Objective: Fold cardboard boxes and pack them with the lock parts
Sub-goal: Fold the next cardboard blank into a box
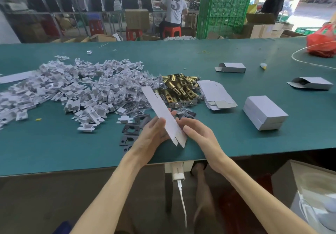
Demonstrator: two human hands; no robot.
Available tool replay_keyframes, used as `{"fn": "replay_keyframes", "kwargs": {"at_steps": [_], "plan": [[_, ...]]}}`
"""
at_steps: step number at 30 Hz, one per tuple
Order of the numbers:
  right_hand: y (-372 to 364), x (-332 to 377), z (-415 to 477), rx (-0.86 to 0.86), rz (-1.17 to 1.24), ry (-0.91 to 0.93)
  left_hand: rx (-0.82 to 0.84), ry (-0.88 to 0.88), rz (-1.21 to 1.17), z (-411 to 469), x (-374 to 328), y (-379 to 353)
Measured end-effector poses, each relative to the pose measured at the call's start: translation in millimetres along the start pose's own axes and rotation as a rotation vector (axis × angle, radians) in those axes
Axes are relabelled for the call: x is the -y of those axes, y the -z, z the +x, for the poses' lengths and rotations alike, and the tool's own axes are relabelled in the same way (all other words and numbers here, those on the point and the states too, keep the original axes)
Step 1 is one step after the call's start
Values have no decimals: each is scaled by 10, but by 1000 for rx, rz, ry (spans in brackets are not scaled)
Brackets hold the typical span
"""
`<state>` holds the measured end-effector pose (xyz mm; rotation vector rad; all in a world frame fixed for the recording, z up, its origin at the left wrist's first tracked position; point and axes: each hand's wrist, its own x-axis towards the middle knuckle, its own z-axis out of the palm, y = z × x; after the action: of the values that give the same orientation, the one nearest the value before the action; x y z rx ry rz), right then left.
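Blank, flat and tilted, is over the near edge of the table. Left hand grips its left side, fingers pressed together. Right hand pinches its lower right edge, fingers curled. Behind it lie latches; right of it a stack and boxes.

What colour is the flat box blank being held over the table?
Plain white box blank; the head view shows it best.

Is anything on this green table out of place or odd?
A grey cardboard box and a second one lie apart at the right, flaps open; a small yellow scrap lies alone beside the white insert heap.
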<state>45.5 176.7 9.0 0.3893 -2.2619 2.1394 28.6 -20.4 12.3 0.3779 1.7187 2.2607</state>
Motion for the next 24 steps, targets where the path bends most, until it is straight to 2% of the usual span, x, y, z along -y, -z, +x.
{"fn": "replay_keyframes", "kwargs": {"at_steps": [5, 10, 13, 16, 21, 24], "plan": [[29, -28, 21, 1, 24, -54, 101, -8, 31, -55, -34, -21], [36, 29, 18, 27, 42, -92, 75, 15, 111, -92, -99, -73], [39, 59, -4, 34, 56, -124, 8, 16, 60, -89, -116, -144], [84, 42, -20, -11, 170, -150, 60, -40, 142, -83, -91, -114], [211, 43, -34, -103, 528, -260, 83, -5, 152, -77, -58, -86], [198, 58, -30, -116, 508, -284, 104, -5, 190, -75, -42, -73]]}}
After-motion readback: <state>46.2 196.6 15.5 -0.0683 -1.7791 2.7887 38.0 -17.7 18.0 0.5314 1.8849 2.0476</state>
